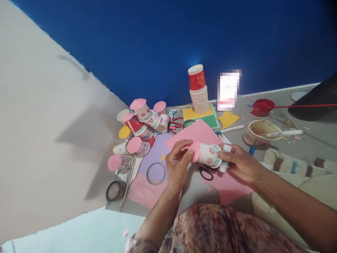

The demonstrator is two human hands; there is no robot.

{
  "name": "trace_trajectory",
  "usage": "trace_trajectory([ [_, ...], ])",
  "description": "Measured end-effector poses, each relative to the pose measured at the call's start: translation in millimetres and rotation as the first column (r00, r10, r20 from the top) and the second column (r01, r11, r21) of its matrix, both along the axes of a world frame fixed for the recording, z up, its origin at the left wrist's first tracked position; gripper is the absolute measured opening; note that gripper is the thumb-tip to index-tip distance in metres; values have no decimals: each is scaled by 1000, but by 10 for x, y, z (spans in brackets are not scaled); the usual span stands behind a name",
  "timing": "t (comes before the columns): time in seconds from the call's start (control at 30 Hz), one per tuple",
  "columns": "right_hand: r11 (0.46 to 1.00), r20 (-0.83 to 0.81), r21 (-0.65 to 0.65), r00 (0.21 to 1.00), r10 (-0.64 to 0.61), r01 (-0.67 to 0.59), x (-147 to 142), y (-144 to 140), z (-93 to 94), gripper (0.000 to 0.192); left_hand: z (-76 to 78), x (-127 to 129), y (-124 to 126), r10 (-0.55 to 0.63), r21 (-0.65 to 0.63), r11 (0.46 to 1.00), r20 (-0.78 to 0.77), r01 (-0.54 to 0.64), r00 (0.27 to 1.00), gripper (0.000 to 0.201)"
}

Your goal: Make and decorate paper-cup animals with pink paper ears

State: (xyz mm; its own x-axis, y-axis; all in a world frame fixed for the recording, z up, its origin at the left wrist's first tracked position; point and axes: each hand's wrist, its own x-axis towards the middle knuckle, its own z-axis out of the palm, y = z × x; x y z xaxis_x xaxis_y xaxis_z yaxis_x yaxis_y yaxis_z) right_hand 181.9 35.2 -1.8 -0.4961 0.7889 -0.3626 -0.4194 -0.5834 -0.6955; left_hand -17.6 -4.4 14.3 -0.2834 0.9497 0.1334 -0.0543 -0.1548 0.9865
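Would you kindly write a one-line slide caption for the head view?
Left hand presses a pink paper disc onto a paper cup held by the right hand with a glue stick.

Paper cup (pixel 209 154) in hand: thin printed paper, slight sheen; pink disc (pixel 195 151) on its mouth matt paper. Glue stick (pixel 224 160): smooth white plastic. Pink sheet (pixel 196 133): matt craft paper or foam, hard to tell. Stack of cups (pixel 199 95): ribbed paper rims. Tape roll (pixel 115 190): glossy. Blanket (pixel 289 165): knitted wool, rough. Bowl (pixel 259 131): paint-smeared, dull. Floor (pixel 310 140): smooth grey.
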Motion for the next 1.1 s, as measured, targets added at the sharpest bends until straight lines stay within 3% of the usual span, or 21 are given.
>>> trace_trajectory([
  [0.23, 1000, 8, 9, 1000, -6, 6, -3, -7, 1, 38, 36, -2, -27, 21, 27, 999, -101, -18, 995, 28],
  [0.67, 998, 67, 36, 997, 41, -44, 19, -14, -34, 40, 33, 2, -12, -21, -61, 998, 25, 22, 999, 34],
  [1.1, 993, 85, 80, 994, 75, -82, 32, -8, -23, 41, 56, 2, -9, 0, -69, 998, -42, -3, 999, 36],
])
